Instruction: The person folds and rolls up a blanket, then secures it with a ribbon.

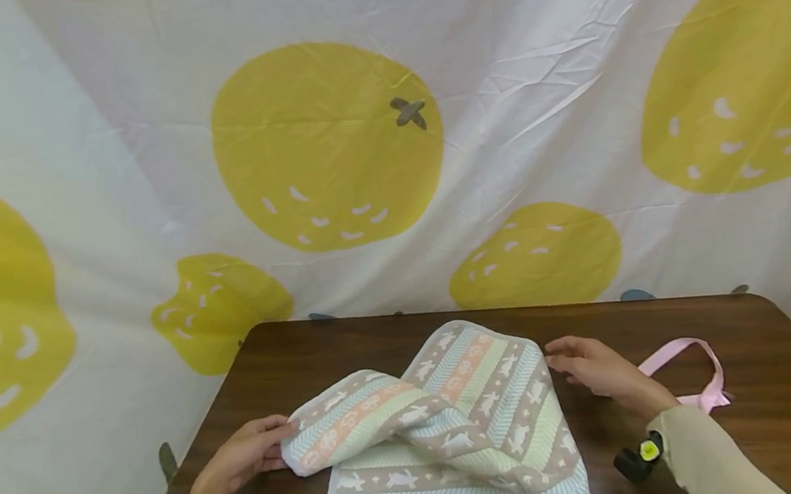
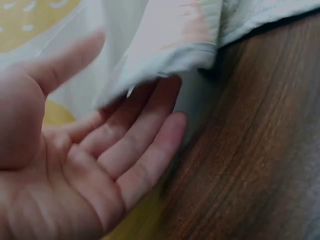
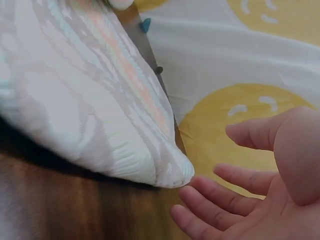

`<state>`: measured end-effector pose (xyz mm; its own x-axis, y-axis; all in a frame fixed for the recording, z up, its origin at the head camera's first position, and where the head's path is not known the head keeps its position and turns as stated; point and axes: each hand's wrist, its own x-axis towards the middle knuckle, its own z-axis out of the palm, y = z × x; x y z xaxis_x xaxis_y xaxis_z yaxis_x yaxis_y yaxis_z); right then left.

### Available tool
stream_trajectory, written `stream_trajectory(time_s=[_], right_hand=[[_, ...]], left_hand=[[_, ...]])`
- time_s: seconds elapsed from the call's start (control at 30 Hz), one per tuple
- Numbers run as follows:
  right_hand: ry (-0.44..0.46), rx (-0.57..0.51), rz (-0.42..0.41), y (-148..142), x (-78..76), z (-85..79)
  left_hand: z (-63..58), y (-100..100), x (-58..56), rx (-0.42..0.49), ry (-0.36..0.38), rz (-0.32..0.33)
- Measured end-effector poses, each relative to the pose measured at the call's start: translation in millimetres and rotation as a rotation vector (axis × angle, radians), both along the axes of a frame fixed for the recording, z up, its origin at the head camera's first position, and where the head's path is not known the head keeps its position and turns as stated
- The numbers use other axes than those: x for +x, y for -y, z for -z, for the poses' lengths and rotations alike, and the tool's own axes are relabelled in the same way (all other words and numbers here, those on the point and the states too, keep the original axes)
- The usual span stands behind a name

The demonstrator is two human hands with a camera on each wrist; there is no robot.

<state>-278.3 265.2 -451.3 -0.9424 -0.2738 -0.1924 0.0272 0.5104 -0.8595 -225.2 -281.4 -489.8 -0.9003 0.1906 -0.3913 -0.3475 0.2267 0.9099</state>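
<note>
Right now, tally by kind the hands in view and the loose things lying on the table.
Hands: 2 (left hand, right hand)
Striped cloth: 1
Pink ribbon: 1
Total: 4
</note>
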Motion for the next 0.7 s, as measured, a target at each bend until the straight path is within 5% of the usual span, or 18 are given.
stream_trajectory(time_s=[0.1,0.2,0.47,0.7], right_hand=[[-0.034,0.032,-0.005,9,-12.8,-1.2],[-0.084,0.053,-0.031,16,-26.1,-0.5],[-0.08,0.08,-0.045,30,-53.6,10.5],[-0.092,0.126,-0.04,33,-62.0,15.4]], left_hand=[[-1.4,3,5.3,0.125,-0.037,0.109],[-3.7,2,9.3,0.151,-0.089,0.161],[-5.9,-5,13.9,0.066,-0.155,0.116],[-9.4,-10,15.4,0.022,-0.22,0.08]])
